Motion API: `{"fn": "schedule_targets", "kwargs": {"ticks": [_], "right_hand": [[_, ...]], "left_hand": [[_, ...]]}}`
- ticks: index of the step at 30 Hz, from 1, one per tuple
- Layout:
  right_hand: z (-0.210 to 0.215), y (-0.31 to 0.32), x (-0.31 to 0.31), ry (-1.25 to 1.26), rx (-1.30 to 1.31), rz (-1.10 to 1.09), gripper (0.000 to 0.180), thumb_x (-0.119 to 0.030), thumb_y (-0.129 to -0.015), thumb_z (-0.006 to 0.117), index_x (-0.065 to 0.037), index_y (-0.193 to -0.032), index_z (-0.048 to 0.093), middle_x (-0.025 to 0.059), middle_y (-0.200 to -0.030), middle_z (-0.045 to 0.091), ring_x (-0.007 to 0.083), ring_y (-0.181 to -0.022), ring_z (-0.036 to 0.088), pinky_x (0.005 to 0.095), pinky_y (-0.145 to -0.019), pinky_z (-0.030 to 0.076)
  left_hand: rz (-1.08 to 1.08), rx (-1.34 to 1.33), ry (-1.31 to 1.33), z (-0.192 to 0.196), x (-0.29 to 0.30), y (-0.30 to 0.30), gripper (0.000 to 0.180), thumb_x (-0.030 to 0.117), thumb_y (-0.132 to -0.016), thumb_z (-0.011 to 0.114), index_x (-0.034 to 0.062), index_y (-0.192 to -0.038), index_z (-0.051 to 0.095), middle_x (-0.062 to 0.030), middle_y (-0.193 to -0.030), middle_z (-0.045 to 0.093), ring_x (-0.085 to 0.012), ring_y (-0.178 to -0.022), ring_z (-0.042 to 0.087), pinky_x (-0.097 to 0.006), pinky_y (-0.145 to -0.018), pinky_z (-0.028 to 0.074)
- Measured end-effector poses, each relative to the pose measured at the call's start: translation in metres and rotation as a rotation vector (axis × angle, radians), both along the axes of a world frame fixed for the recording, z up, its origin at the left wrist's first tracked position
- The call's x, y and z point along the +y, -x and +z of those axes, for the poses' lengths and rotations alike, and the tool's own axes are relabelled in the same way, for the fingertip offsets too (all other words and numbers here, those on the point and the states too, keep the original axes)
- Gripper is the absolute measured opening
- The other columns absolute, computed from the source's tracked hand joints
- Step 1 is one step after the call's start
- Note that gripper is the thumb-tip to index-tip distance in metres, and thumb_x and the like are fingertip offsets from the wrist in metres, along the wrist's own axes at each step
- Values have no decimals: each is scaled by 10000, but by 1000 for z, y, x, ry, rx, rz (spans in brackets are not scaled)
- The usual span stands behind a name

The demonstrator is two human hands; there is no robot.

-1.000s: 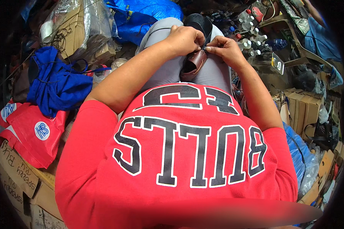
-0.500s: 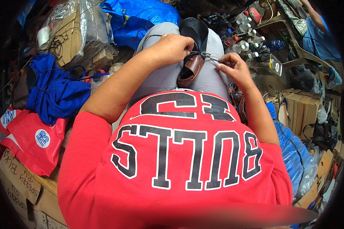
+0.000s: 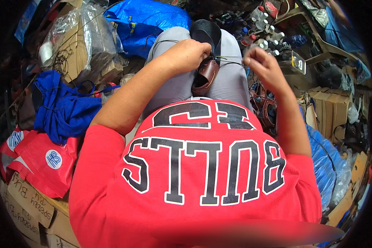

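Two hands (image 3: pixel 190 55) on lace (image 3: pixel 230 62) | brown shoe (image 3: pixel 210 71) | lettered shirt (image 3: pixel 198 169) | handwritten carton (image 3: pixel 30 199)

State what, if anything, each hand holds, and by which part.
Right hand: apparently a dark cord, by the visible part farthest from the brown shoe. Left hand: cannot be told.

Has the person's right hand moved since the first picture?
Yes. Judged against the plastic bottles, the right hand has moved rightward, from left of them to just below them in the picture, farther from the brown shoe.
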State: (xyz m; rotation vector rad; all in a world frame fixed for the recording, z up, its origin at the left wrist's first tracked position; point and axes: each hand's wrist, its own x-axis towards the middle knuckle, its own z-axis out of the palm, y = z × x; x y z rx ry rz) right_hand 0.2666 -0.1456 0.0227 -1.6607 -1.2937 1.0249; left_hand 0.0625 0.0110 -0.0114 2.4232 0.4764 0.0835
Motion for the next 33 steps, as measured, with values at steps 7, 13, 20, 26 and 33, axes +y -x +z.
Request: {"fn": "schedule_targets", "kwargs": {"ticks": [7, 13, 20, 26, 33], "right_hand": [[-48, -53, 43, -38, -1186, 53, 159, -209, -823, 588, -116, -952, 581, 59, -946, 589, 262, -1001, 534, 418, -807, 401], [8, 13, 44, -156, -1051, 427, 98, -201, -812, 572, -143, -879, 613, 42, -893, 619, 235, -932, 573, 372, -836, 374], [-12, 19, 53, -198, -1039, 579, 99, -114, -795, 524, -157, -873, 565, 31, -806, 638, 224, -874, 592, 351, -797, 377], [-20, -37, 14, -12, -960, 331, 58, -113, -780, 595, -113, -833, 572, 38, -762, 630, 243, -810, 585, 360, -786, 399], [1, 9, 61, -202, 456, -139, 252, -260, -891, 587, -23, -961, 639, 39, -867, 630, 104, -791, 555, 233, -745, 436]], "left_hand": [[-61, -9, -151, 2, 2, -3, 102, 130, -824, 548, 56, -882, 588, -187, -793, 621, -374, -781, 594, -465, -689, 455], [-85, -13, -147, 0, 4, 6, 106, 141, -810, 553, 64, -881, 569, -174, -779, 613, -373, -791, 591, -460, -692, 453], [-146, -79, -254, 5, 6, 26, 65, 88, -812, 494, 90, -846, 549, -137, -745, 586, -325, -774, 573, -438, -688, 431], [213, 15, -289, 14, 44, 152, 76, 62, -807, 541, 66, -878, 566, -118, -776, 572, -275, -729, 552, -369, -664, 418], [203, -795, 630, 82, 29, 90, 112, 121, -894, 572, 10, -883, 588, -64, -876, 615, -164, -844, 603, -283, -816, 462]]}}
